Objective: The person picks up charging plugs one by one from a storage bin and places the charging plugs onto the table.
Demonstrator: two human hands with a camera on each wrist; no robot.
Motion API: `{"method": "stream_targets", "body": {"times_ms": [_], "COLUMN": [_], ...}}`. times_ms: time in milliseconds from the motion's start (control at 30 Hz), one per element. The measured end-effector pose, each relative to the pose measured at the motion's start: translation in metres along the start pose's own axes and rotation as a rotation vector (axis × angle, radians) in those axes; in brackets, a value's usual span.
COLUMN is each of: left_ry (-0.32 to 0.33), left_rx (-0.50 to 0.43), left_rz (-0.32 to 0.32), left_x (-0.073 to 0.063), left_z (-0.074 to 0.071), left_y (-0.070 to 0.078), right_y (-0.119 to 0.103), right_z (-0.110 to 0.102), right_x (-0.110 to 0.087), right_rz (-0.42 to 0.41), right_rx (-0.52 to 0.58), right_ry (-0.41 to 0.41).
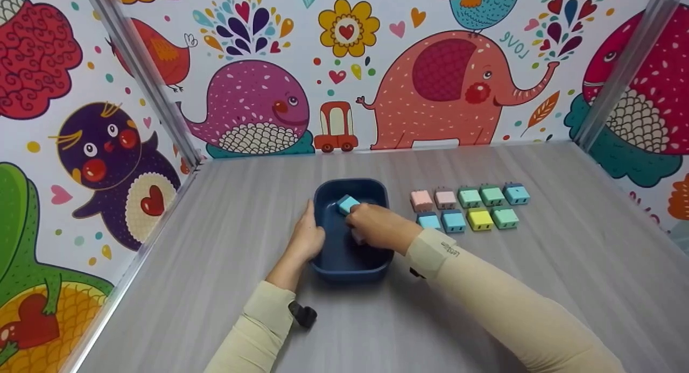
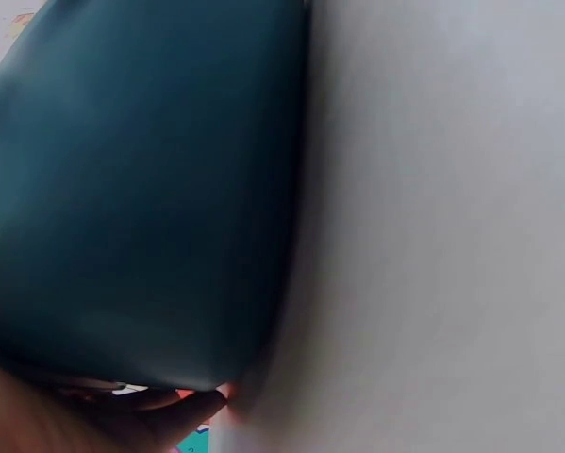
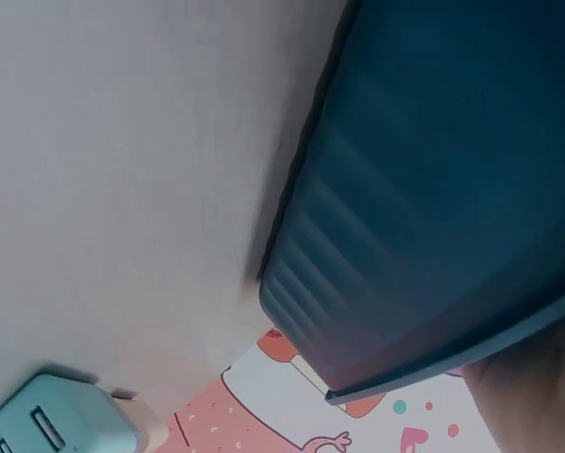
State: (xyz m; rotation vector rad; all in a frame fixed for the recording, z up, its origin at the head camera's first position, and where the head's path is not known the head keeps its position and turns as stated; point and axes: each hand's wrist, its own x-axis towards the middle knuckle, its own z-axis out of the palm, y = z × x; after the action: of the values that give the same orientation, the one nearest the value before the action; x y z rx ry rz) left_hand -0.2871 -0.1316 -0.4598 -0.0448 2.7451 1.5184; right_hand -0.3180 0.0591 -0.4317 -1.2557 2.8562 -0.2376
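A dark blue rectangular plastic basin (image 1: 339, 276) stands on the table. My left hand (image 1: 307, 236) holds its left side, thumb at the rim and fingers along the outer wall. Inside the basin, my right hand (image 1: 377, 225) pinches a light blue USB charger plug (image 1: 348, 204), which points toward the far left. Under that hand a pale pinkish piece shows, mostly hidden by the fingers. Both wrist views are largely filled by the basin's outer wall (image 2: 141, 189); the plug is out of sight there.
Right of the basin, several charger plugs stand in two rows, among them a pink one (image 1: 421, 201), a yellow one (image 1: 479, 219) and a green one (image 1: 505, 218). Patterned panels with cartoon animals (image 1: 441, 93) enclose the table (image 1: 215, 244) at the back and sides.
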Motion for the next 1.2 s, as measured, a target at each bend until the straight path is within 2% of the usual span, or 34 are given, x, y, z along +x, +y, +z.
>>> {"method": "stream_targets", "body": {"times_ms": [367,700,933,1200], "left_ry": [-0.013,-0.002,-0.001,0.008], "left_rx": [-0.006,0.002,-0.005,0.011], "left_rz": [0.005,0.008,-0.004,0.018], "left_x": [0.000,-0.001,-0.001,0.000], "left_z": [0.000,0.000,-0.001,0.000], "left_y": [-0.001,0.000,0.000,0.000], "right_y": [0.001,-0.002,-0.005,-0.003], "right_z": [-0.008,-0.024,-0.035,-0.046], "right_x": [-0.013,-0.023,-0.032,-0.043], "right_rz": [-0.019,-0.035,-0.054,-0.058], "right_rx": [0.041,-0.030,-0.019,0.013], "right_ry": [0.021,0.078,0.112,0.144]}}
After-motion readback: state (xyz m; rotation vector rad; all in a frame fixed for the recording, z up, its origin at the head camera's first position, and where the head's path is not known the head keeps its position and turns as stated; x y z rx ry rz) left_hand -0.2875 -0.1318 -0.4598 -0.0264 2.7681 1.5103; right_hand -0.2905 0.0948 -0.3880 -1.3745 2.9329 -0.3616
